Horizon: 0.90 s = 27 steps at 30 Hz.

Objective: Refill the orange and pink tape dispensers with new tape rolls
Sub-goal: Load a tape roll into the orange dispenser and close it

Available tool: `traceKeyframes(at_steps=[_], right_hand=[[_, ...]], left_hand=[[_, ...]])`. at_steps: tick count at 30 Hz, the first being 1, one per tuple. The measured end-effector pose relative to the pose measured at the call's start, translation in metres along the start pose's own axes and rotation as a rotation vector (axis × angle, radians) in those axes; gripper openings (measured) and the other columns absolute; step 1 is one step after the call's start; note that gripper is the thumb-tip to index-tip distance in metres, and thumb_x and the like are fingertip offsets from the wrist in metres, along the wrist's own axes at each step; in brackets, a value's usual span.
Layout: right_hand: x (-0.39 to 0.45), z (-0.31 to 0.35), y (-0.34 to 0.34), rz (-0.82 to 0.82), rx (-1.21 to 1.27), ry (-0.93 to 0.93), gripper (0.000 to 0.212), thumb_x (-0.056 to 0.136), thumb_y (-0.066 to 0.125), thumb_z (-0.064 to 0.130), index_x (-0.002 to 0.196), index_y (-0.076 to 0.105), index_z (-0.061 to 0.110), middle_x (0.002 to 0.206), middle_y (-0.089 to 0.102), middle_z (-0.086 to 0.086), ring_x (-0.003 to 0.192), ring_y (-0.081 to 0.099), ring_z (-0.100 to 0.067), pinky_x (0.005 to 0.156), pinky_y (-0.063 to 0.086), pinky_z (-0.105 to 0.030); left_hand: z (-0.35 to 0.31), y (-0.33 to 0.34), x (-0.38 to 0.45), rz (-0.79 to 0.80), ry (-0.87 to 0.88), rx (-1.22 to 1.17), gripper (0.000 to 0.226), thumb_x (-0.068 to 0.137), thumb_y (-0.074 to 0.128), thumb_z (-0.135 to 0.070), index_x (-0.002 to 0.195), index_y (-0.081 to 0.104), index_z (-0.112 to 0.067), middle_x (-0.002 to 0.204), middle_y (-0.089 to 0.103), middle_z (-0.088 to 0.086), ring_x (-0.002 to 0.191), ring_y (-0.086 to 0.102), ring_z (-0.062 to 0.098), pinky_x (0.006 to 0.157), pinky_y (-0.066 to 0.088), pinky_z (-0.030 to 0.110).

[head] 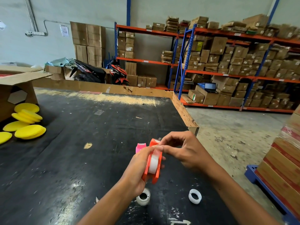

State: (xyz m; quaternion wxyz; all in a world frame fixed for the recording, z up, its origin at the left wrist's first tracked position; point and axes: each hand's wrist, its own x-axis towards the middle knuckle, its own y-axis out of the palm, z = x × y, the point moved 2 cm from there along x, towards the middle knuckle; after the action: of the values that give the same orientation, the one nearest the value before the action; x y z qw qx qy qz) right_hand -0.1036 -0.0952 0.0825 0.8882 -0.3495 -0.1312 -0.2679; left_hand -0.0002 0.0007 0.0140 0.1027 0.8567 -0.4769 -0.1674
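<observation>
My left hand (138, 169) grips the orange tape dispenser (151, 173) above the black table (81, 143), with a white tape roll (153, 164) seated in it. My right hand (181, 150) pinches the loose tape end at the dispenser's top, near the cutter. The pink dispenser (140, 147) lies on the table just behind, partly hidden by my left hand. A full tape roll (143, 196) sits on the table below my left hand. An empty white core ring (195, 196) lies to its right.
Several yellow foam pads (27, 125) lie at the table's left beside an open cardboard box (17, 88). The table's wooden edge (185, 114) runs along the right. Shelves of cartons (235, 65) stand beyond. Stacked boxes on a blue pallet (282, 168) are at the right.
</observation>
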Motion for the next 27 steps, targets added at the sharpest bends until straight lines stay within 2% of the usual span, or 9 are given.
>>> traceKeyframes(at_steps=[3, 10, 14, 17, 20, 22, 24, 27], right_hand=[[0.004, 0.0, -0.005, 0.008, -0.039, 0.016, 0.012, 0.082, 0.071, 0.017, 0.085, 0.074, 0.006, 0.081, 0.074, -0.01, 0.075, 0.069, -0.02, 0.069, 0.057, -0.034], [0.008, -0.009, -0.009, -0.055, -0.101, 0.053, 0.01, 0.082, 0.072, 0.019, 0.083, 0.074, 0.01, 0.079, 0.073, -0.005, 0.074, 0.068, -0.018, 0.067, 0.056, -0.031], [0.01, -0.012, -0.013, -0.068, -0.076, 0.152, 0.012, 0.084, 0.07, 0.022, 0.082, 0.074, 0.01, 0.072, 0.069, 0.0, 0.063, 0.06, -0.003, 0.057, 0.048, -0.016], [0.012, -0.015, -0.014, -0.049, -0.029, 0.208, 0.014, 0.084, 0.069, 0.021, 0.083, 0.074, 0.008, 0.07, 0.068, 0.001, 0.06, 0.058, 0.002, 0.056, 0.046, -0.011], [0.014, -0.02, -0.014, -0.056, 0.033, 0.299, 0.016, 0.084, 0.069, 0.021, 0.083, 0.074, 0.006, 0.07, 0.068, -0.001, 0.059, 0.058, 0.0, 0.053, 0.045, -0.011], [0.014, -0.025, -0.013, 0.01, 0.083, 0.395, 0.015, 0.084, 0.07, 0.023, 0.082, 0.074, 0.008, 0.071, 0.069, -0.002, 0.061, 0.057, -0.003, 0.054, 0.046, -0.015], [0.014, -0.031, -0.01, 0.091, 0.194, 0.478, 0.013, 0.084, 0.069, 0.02, 0.085, 0.073, 0.008, 0.077, 0.067, -0.008, 0.062, 0.057, -0.007, 0.056, 0.047, -0.017], [0.012, -0.038, -0.006, 0.076, 0.357, 0.531, 0.011, 0.087, 0.065, 0.015, 0.092, 0.07, 0.006, 0.078, 0.064, -0.009, 0.063, 0.056, -0.01, 0.057, 0.047, -0.018]], left_hand=[[0.001, 0.001, -0.002, -0.007, 0.008, 0.005, 0.032, 0.088, 0.057, -0.037, 0.103, 0.069, -0.012, 0.086, 0.075, 0.012, 0.063, 0.067, 0.018, 0.057, 0.049, 0.031], [0.001, 0.007, -0.008, 0.026, -0.011, -0.016, 0.04, 0.089, 0.055, -0.044, 0.098, 0.07, -0.008, 0.083, 0.073, 0.015, 0.06, 0.064, 0.021, 0.059, 0.046, 0.034], [0.002, 0.008, -0.01, 0.035, -0.019, 0.004, 0.041, 0.088, 0.056, -0.047, 0.099, 0.069, -0.01, 0.084, 0.074, 0.015, 0.061, 0.065, 0.02, 0.06, 0.048, 0.034], [0.003, 0.007, -0.01, 0.033, -0.029, 0.036, 0.045, 0.086, 0.057, -0.052, 0.1, 0.07, -0.012, 0.087, 0.076, 0.014, 0.065, 0.066, 0.02, 0.062, 0.05, 0.033], [0.005, 0.006, -0.008, 0.044, -0.028, 0.051, 0.049, 0.082, 0.057, -0.055, 0.104, 0.069, -0.013, 0.088, 0.077, 0.014, 0.067, 0.065, 0.021, 0.064, 0.051, 0.034], [0.005, 0.006, -0.008, 0.052, -0.022, 0.049, 0.05, 0.08, 0.058, -0.057, 0.103, 0.07, -0.014, 0.088, 0.077, 0.014, 0.065, 0.065, 0.02, 0.063, 0.051, 0.034], [0.006, 0.008, -0.007, 0.058, -0.026, 0.03, 0.051, 0.081, 0.058, -0.057, 0.102, 0.071, -0.012, 0.086, 0.076, 0.014, 0.062, 0.065, 0.02, 0.059, 0.051, 0.032], [0.007, 0.009, -0.004, 0.067, -0.05, -0.041, 0.059, 0.072, 0.063, -0.057, 0.103, 0.072, -0.008, 0.085, 0.074, 0.016, 0.06, 0.065, 0.02, 0.056, 0.051, 0.032]])
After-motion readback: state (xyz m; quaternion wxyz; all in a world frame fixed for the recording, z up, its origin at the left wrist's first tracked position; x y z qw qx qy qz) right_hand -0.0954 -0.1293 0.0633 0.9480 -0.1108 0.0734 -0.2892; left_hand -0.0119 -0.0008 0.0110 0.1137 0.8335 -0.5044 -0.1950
